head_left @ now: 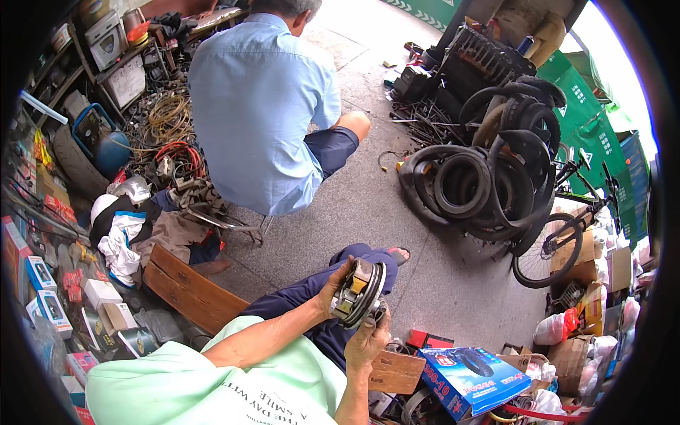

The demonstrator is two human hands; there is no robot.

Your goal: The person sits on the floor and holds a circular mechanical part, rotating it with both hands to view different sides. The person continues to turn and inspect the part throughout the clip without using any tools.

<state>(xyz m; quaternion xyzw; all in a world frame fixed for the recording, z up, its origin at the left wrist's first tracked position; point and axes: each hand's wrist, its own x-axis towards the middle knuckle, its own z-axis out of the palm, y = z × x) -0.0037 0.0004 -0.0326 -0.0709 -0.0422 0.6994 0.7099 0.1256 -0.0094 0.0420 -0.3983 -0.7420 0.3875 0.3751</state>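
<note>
Both left hand (333, 290) and right hand (369, 341) have fingers clamped on a round metal hub assembly (360, 292), the left at its left side, the right at its lower right, above navy trousers (296, 291).

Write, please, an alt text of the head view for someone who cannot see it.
The left hand and right hand hold a round metallic part above navy trousers. Ahead, a blue-shirted person sits with back turned; tyres are piled at right, near a bicycle.
</note>
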